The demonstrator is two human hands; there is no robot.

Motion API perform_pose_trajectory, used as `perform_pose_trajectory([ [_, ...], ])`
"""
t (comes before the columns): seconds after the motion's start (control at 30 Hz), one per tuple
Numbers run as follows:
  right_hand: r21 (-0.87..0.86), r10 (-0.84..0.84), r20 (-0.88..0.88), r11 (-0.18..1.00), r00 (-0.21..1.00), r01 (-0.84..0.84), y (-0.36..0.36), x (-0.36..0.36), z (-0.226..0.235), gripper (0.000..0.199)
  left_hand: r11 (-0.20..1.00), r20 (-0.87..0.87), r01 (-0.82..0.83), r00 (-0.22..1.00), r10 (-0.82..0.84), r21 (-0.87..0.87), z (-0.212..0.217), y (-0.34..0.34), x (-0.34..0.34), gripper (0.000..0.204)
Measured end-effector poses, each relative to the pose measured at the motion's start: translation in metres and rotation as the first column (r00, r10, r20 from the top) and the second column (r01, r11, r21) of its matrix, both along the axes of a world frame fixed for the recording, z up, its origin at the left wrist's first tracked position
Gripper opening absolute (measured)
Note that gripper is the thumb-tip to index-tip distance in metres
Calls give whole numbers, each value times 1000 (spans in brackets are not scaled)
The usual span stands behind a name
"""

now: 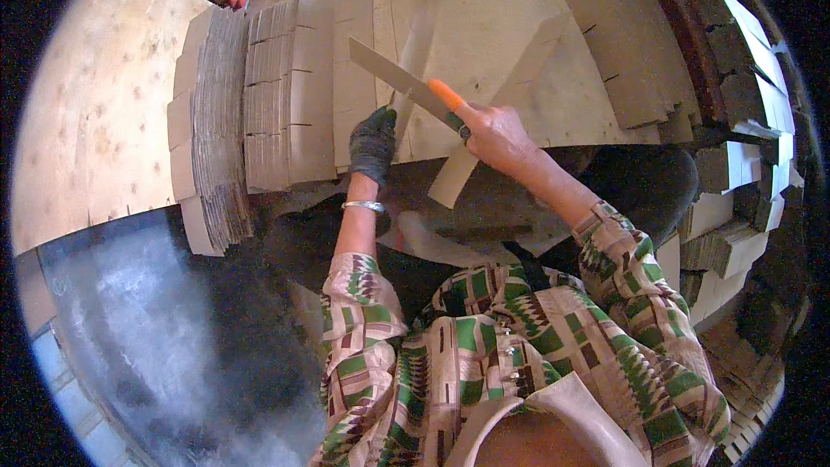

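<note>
The right hand [494, 134] has its grip closed around the handle of a long flat blade [399, 78], with what looks like an orange cover on the index finger lying along the blade's back; the blade slants up and to the left from the hand, its tip above the plywood counter [484, 26]. The left hand [373, 143], in a dark glove with a metal bangle [362, 205] on the wrist, presses down flat at the counter's near edge, just left of the blade and touching a long cardboard strip [453, 175] that hangs over that edge; whether its fingers curl around anything I cannot tell, since the glove hides them. Left of the gloved hand a fanned stack of slotted cardboard pieces [259, 104] lies on the counter; more cardboard pieces [627, 60] sit to the right of the blade, well apart from it.
</note>
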State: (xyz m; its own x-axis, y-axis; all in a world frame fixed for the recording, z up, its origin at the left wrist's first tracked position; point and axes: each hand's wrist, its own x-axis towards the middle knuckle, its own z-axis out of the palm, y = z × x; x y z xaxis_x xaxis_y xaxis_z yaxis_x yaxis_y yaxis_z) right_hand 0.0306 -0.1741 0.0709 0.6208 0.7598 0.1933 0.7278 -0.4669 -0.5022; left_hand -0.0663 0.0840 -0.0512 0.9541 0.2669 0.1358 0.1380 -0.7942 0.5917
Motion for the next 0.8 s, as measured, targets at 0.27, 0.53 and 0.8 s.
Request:
perform_pose_trajectory([
  [0.27, 13, -39, -3, 999, 999, 39, -2, -2, -6, 78, 986, -132, -147, 979, 155, 75, 9, -26, 6, 33],
  [0.53, -231, 31, -30, 972, 999, -37, 6, 2, -21, 87, 991, -199, -49, 977, 73, 121, 18, -42, 9, 38],
  [0.8, -272, -41, -170, 962, 985, -7, 6, 9, -12, 85, 969, -165, -246, 956, 244, 6, 63, -61, 13, 59],
])
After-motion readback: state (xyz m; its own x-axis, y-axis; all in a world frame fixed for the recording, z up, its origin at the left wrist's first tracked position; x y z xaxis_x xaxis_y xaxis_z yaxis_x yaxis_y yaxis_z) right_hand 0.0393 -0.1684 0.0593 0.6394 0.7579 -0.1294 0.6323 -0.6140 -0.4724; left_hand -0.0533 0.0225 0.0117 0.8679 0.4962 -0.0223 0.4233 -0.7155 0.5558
